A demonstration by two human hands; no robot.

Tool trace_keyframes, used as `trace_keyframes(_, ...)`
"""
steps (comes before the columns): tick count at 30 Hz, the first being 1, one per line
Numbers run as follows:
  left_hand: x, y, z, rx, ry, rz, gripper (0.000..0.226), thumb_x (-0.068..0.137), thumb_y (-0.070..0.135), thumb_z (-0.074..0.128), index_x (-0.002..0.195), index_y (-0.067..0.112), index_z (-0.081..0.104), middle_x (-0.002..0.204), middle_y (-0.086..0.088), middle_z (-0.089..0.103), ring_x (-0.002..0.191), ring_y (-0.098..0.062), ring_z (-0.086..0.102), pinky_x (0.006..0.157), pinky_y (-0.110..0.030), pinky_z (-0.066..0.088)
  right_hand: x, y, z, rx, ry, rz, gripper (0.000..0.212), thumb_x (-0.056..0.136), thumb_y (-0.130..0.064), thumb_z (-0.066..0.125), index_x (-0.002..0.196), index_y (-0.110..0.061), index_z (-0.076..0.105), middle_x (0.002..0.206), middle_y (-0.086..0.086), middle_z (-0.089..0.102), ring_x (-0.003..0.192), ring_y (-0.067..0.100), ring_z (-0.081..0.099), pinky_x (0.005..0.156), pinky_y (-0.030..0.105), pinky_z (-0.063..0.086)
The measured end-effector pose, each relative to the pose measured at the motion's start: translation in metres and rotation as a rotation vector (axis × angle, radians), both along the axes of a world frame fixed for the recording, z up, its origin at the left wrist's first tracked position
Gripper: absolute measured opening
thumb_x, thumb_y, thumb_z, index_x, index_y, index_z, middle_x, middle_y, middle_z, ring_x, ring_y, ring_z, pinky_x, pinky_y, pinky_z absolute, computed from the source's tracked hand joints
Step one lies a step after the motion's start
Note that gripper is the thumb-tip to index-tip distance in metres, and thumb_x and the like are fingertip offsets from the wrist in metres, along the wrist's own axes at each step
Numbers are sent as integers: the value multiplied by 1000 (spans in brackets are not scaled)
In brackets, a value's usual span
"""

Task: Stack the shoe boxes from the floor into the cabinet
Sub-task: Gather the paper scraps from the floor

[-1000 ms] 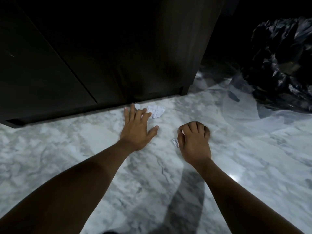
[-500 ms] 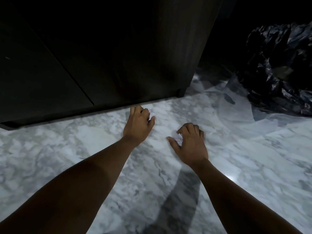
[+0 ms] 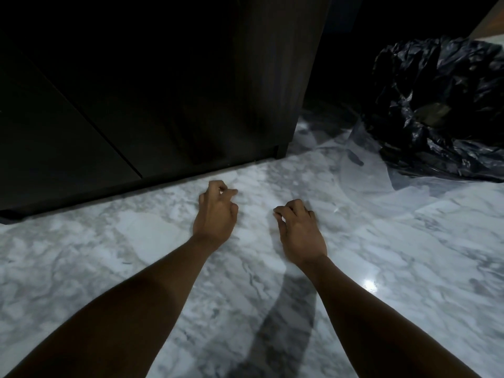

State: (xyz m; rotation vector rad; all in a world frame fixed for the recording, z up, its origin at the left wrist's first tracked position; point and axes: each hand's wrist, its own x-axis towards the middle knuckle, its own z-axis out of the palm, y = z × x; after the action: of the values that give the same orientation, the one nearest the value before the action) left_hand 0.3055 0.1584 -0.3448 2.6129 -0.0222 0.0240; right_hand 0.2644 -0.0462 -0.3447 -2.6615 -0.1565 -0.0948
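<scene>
No shoe box is in view. The dark cabinet [image 3: 163, 91] stands at the top, its doors closed down to the floor. My left hand [image 3: 215, 214] rests on the marble floor [image 3: 109, 255] just in front of the cabinet's base. Its fingers are curled shut around a crumpled white paper scrap, of which only a sliver shows between them. My right hand [image 3: 298, 230] is a little to the right and nearer to me. It is curled over a small white paper scrap that barely shows at the fingertips.
A crumpled black plastic bag [image 3: 441, 105] lies at the right, past the cabinet's corner. A clear plastic sheet [image 3: 365, 170] is spread on the floor in front of it. A bright light reflection shows on the floor at the right.
My left hand, flat beside the crumpled paper a second ago, has closed over it. The right hand's fingers have curled tighter around the small scrap. Neither paper lies loose on the floor now.
</scene>
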Motion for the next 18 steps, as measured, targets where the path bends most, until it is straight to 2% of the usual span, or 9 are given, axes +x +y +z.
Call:
trace_keyframes(2, -17, -6, -3, 47, -19, 30, 37, 97, 18, 47, 131, 15, 61, 135, -4, 44, 122, -26, 40, 103, -42, 40, -1, 1, 0, -30, -102, 40, 12, 95, -13, 64, 104, -13, 71, 100, 2, 61, 85, 23, 61, 83, 39, 53)
trace_keyframes(4, -37, -14, -6, 75, -58, 48, 37, 99, 24, 44, 129, 13, 62, 133, -5, 49, 121, -24, 44, 103, -41, 36, 0, 1, -3, -57, -197, 80, 4, 89, -17, 73, 92, -14, 73, 87, 0, 65, 74, 21, 63, 73, 39, 56)
trace_keyframes(8, -60, -20, -8, 108, -112, 25, 50, 101, 49, 31, 121, 18, 66, 114, -2, 57, 106, -22, 47, 90, -38, 42, 1, 3, -4, -35, -184, 22, 42, 94, -53, 53, 77, -17, 66, 78, -4, 63, 59, 18, 57, 68, 30, 45)
trace_keyframes(11, -58, -16, -11, 39, -145, -13, 42, 100, 46, 44, 109, 16, 72, 104, -3, 57, 113, -22, 44, 89, -37, 49, 1, 5, -4, -75, -218, 22, 51, 94, -59, 45, 71, -16, 63, 73, -3, 60, 53, 19, 53, 63, 31, 45)
trace_keyframes(14, -58, -15, -11, -103, -136, -19, 29, 100, 31, 51, 105, 11, 72, 108, -4, 57, 124, -19, 46, 86, -35, 55, -1, 6, -7, -62, -204, 26, 41, 98, -48, 48, 79, -16, 64, 81, -3, 59, 58, 20, 55, 65, 33, 47)
trace_keyframes(16, -60, -15, -9, -167, -137, -16, 27, 100, 23, 53, 121, 13, 67, 112, -2, 57, 119, -17, 51, 85, -33, 56, -3, 7, -6, -38, -173, 0, 26, 100, -40, 52, 92, -18, 65, 91, -4, 62, 64, 19, 59, 68, 32, 48)
trace_keyframes(18, -62, -14, -7, -183, -143, -14, 33, 100, 17, 54, 132, 15, 61, 111, 1, 52, 106, -17, 55, 77, -34, 58, -5, 7, -6, -22, -158, -11, 16, 100, -32, 56, 102, -19, 66, 99, -4, 66, 69, 20, 62, 70, 30, 48)
